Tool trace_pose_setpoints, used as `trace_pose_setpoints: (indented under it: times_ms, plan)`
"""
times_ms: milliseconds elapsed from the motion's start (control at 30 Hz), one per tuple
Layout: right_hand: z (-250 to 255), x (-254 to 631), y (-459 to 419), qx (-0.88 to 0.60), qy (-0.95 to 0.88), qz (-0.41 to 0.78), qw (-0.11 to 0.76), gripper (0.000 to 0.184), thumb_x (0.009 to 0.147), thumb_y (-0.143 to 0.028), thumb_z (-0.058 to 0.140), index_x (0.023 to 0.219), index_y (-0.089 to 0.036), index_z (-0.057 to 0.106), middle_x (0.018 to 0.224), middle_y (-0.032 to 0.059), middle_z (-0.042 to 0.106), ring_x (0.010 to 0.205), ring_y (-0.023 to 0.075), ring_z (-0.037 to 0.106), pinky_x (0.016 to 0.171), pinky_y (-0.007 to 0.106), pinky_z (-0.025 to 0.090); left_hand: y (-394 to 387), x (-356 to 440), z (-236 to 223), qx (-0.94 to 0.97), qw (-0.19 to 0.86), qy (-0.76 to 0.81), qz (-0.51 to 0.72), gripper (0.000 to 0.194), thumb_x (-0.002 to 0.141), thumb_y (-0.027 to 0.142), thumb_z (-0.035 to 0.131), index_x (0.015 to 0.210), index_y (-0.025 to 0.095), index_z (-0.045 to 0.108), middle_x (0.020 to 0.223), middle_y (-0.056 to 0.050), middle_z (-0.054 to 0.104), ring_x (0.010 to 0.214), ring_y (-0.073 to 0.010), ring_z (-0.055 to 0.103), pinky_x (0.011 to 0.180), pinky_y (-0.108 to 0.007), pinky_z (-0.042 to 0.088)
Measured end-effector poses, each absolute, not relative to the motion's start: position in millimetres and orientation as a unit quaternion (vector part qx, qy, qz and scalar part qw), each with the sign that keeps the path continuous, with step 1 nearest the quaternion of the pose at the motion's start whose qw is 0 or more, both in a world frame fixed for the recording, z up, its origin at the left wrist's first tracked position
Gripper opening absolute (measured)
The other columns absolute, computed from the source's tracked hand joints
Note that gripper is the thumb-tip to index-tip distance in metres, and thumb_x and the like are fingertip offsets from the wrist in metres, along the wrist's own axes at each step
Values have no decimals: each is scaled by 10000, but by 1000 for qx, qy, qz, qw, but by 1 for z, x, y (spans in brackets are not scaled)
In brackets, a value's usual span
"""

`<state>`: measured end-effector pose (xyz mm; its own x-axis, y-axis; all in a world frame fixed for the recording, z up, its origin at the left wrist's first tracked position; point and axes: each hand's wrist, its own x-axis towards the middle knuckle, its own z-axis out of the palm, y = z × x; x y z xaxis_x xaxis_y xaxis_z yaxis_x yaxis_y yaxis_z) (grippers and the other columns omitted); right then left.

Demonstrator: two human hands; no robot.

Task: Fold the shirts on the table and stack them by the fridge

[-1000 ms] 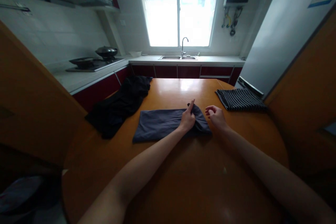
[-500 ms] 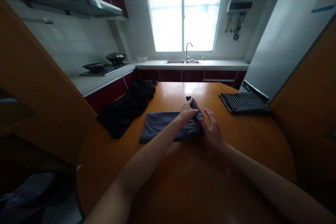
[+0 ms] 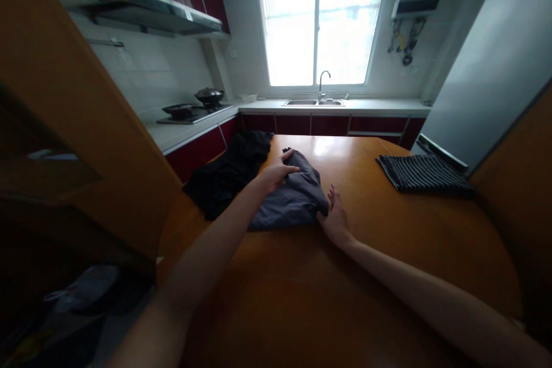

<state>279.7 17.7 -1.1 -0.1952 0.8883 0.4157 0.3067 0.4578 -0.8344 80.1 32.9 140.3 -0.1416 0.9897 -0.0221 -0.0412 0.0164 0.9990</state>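
Observation:
A dark grey-blue folded garment (image 3: 287,210) lies on the wooden table (image 3: 302,287) in front of me. My left hand (image 3: 278,173) pinches the far edge of its folded-over flap, thumb and fingers closed on the cloth. Near the fold at the garment's right end, my right hand (image 3: 336,221) is open. Its thumb is at the lower right corner of the cloth and its fingers point up and apart. My left hand and forearm hide the garment's left part.
A crumpled black garment (image 3: 235,167) lies at the table's left, close to the grey one. To the right is a folded black-and-white striped cloth (image 3: 425,173). Beyond the table are a counter with a sink (image 3: 302,103), a stove (image 3: 196,114) with pans, and a fridge (image 3: 478,69).
My left hand has carried the garment's right end leftward, so the flap now lies over the rest. My right hand stays by the right end. The view has swung slightly left.

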Motion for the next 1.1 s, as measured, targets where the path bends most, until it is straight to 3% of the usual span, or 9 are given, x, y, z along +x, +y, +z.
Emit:
trace_pose_setpoints:
  times_ms: [200, 300, 533, 800, 933, 1033, 1100]
  plan:
    - [3, 280, 8, -427, -803, 217, 355, 816, 752, -78, 513, 1548, -159, 356, 1628, 137, 309, 1506, 271, 272, 1213, 458, 295, -3, 27, 118, 416, 504, 514, 555, 1068, 632, 51, 864, 1558, 238, 366, 1208, -130, 700, 848, -224, 734, 727, -309, 608]
    - [6, 279, 2, -416, -836, 171, 315, 796, 753, -62, 497, 1535, -165, 394, 1630, 128, 309, 1504, 269, 275, 1220, 456, 282, -16, 6, 100, 424, 498, 511, 557, 1070, 627, 65, 877, 1552, 255, 375, 1322, -121, 656, 1011, -251, 719, 855, -335, 602]
    - [5, 282, 3, -381, -877, 117, 268, 796, 770, -48, 491, 1550, -149, 371, 1624, 151, 314, 1507, 279, 265, 1223, 484, 270, -19, -29, 40, 470, 438, 547, 537, 1024, 594, 139, 920, 1504, 237, 460, 1523, -113, 492, 1360, -303, 511, 1163, -422, 389]
    - [5, 288, 10, -314, -908, 89, 263, 778, 778, -31, 457, 1543, -151, 384, 1649, 137, 260, 1527, 257, 204, 1230, 479, 256, -24, -33, 34, 493, 439, 543, 518, 1050, 591, 217, 930, 1519, 230, 439, 1533, -119, 477, 1360, -326, 509, 1156, -446, 394]
    - [7, 289, 11, -286, -925, 77, 240, 794, 778, -26, 450, 1554, -174, 368, 1669, 124, 204, 1539, 256, 149, 1227, 496, 242, -28, -35, 41, 542, 353, 578, 497, 962, 560, 244, 932, 1439, 162, 550, 1459, -147, 555, 1345, -349, 519, 1174, -466, 358]
    - [10, 289, 12, -265, -935, 66, 225, 803, 772, -24, 444, 1558, -163, 359, 1671, 132, 189, 1544, 253, 113, 1230, 497, 225, -28, -39, 44, 566, 297, 623, 451, 858, 606, 249, 897, 1400, 150, 587, 1402, -157, 599, 1266, -353, 589, 1131, -490, 411]
    - [12, 289, 13, -250, -942, 59, 216, 806, 761, -25, 445, 1552, -161, 373, 1670, 124, 198, 1545, 252, 99, 1234, 501, 204, -28, -40, 47, 573, 239, 668, 410, 794, 622, 204, 872, 1368, 143, 609, 1462, -170, 534, 1297, -366, 558, 1145, -496, 391]
